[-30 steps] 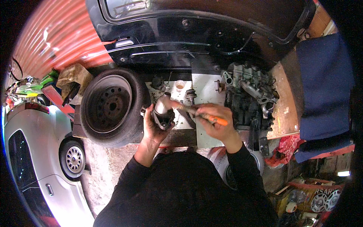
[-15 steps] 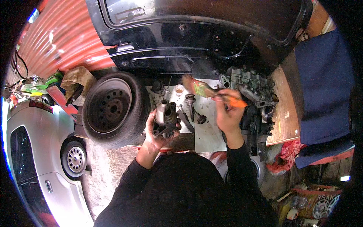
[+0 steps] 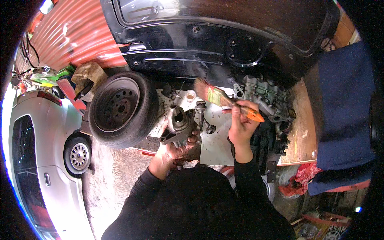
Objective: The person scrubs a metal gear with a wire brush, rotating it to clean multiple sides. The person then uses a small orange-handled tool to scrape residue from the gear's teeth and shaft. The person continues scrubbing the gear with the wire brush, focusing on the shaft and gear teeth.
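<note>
Away from the casting since a second ago: orange-handled flat-bristled paintbrush (image 3: 213, 93), clasped in my right hand's (image 3: 242, 127) grip. My left hand (image 3: 173, 151) grips the hollow grey metal casting (image 3: 182, 127) near the white-topped counter (image 3: 218, 150).

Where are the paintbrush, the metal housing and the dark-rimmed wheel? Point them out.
Paintbrush (image 3: 217, 97): head view, on the midsection between bristles and handle.
Metal housing (image 3: 178, 126): head view, on its grey body.
Dark-rimmed wheel (image 3: 120, 108): head view, at its centre.

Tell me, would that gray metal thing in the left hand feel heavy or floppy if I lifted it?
The gray metal part is probably heavy for its size, looking like thick metal. It should feel stiff, since nothing sags. Set down, it might rock, given its lopsided shape.
</note>
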The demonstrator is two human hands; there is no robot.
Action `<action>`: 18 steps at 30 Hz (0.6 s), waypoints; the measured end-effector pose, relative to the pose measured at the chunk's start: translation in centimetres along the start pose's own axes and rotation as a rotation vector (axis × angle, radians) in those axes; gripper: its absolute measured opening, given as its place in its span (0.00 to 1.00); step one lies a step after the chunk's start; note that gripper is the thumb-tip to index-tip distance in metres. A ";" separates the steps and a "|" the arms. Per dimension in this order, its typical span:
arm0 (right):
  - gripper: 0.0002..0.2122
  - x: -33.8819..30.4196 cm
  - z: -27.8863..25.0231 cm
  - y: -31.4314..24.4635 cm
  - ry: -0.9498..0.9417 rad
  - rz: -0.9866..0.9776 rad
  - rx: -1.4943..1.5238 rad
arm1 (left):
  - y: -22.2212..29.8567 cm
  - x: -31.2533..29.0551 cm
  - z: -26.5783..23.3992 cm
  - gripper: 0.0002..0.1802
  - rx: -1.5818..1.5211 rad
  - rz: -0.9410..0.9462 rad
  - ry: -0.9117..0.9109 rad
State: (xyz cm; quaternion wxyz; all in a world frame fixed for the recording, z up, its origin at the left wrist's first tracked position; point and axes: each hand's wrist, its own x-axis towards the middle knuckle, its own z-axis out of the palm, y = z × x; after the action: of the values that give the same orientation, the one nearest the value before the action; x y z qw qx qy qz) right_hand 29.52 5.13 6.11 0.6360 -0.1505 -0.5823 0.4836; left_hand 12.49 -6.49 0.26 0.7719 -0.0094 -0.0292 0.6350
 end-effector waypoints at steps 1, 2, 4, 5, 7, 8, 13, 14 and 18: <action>0.09 -0.3 -0.7 -0.1 -0.012 -0.025 -0.008 | -0.1 -0.1 -0.2 0.42 0.019 0.024 0.018; 0.09 -0.7 -1.3 -0.1 -0.025 -0.050 -0.016 | -0.3 -0.2 -0.3 0.42 0.038 0.047 0.035; 0.10 -1.4 -2.0 -0.1 -0.079 -0.087 -0.017 | -0.5 -0.2 -0.4 0.41 0.076 0.088 0.069; 0.11 -1.8 -2.2 -0.1 -0.121 -0.099 -0.010 | -0.7 -0.2 -0.1 0.40 0.109 0.157 0.156; 0.13 -2.1 -2.5 -0.1 -0.200 -0.123 0.003 | -1.2 -0.4 0.6 0.40 0.174 0.290 0.331; 0.12 -1.9 -1.5 -1.0 -0.298 0.042 0.209 | -0.8 -0.2 -0.1 0.39 0.065 0.210 0.198; 0.08 -0.6 -3.5 2.1 -0.111 -0.029 -0.118 | -1.3 -0.1 0.6 0.38 0.084 0.125 0.096; 0.08 -0.5 -3.8 1.9 -0.131 -0.070 -0.110 | -1.4 -0.1 0.6 0.37 0.129 0.136 0.110; 0.10 -0.5 -4.2 0.9 -0.202 -0.099 0.008 | -1.0 0.0 0.7 0.39 0.402 0.205 0.219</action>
State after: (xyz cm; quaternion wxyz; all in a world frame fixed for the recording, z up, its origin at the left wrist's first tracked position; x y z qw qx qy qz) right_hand 32.92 6.68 3.96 0.5975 -0.0697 -0.6484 0.4666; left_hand 13.40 -6.68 0.98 0.6883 0.0726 0.1824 0.6984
